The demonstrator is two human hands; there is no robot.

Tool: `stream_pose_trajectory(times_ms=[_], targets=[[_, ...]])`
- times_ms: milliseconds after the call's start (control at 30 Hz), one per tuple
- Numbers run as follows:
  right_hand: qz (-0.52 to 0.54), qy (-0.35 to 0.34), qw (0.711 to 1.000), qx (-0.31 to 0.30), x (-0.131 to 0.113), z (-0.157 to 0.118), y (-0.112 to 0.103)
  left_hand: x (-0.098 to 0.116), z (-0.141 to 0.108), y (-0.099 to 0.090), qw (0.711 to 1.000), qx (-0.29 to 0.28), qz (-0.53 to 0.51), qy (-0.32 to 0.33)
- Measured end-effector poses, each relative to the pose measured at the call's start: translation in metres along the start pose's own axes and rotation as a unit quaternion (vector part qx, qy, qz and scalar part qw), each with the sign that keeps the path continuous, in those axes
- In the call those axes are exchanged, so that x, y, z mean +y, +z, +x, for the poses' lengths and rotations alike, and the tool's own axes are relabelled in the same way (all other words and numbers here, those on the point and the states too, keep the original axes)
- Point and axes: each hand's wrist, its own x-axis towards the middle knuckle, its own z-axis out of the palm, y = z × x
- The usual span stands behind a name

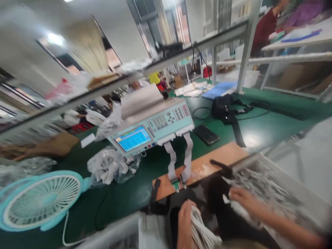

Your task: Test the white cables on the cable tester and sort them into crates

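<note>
At the bottom centre my left hand (184,221) is closed around a bundle of white cables (203,231). My right hand (241,197), to the right over a dark-clothed leg, pinches a small white connector (225,199). Ahead of my hands, an orange-brown board (202,169) lies at the green table's edge. Two small connector boards (175,185) rest on it, joined by grey ribbon cables (188,152) to a light-blue tester (168,121) with a lit blue screen (135,138).
A turquoise fan (49,199) stands at the left beside bagged white cables (111,164). A phone (206,134) and a black bag (223,107) lie right of the tester. A bin of white cables (275,186) is at the right. A person (266,29) is in the background.
</note>
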Motion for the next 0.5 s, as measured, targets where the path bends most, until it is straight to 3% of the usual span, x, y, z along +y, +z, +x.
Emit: stream_pose_trajectory(times_ms=[33, 100, 167, 267, 333, 400, 500], targets=[[-0.075, 0.013, 0.997, -0.006, 0.005, -0.005, -0.023, 0.005, -0.005, 0.002, 1.000, -0.010, -0.028, -0.005], [-0.204, 0.019, 0.978, 0.041, 0.006, -0.015, -0.053, 0.014, -0.011, 0.007, 0.998, -0.027, -0.059, -0.023], [-0.228, 0.002, 0.973, 0.041, -0.005, -0.023, -0.053, 0.019, -0.014, 0.013, 0.997, -0.038, -0.059, -0.027], [-0.069, -0.034, 0.992, -0.104, -0.039, -0.031, -0.009, 0.017, -0.017, 0.023, 0.999, -0.053, -0.009, -0.003], [0.035, -0.055, 0.981, -0.182, -0.059, -0.031, 0.030, 0.013, -0.018, 0.027, 0.997, -0.058, 0.047, 0.035], [0.096, -0.054, 0.975, -0.194, -0.070, -0.028, 0.058, 0.011, -0.019, 0.026, 0.990, -0.057, 0.103, 0.084], [0.176, -0.057, 0.968, -0.166, -0.069, -0.021, 0.074, 0.014, -0.021, 0.019, 0.985, -0.049, 0.119, 0.117]])
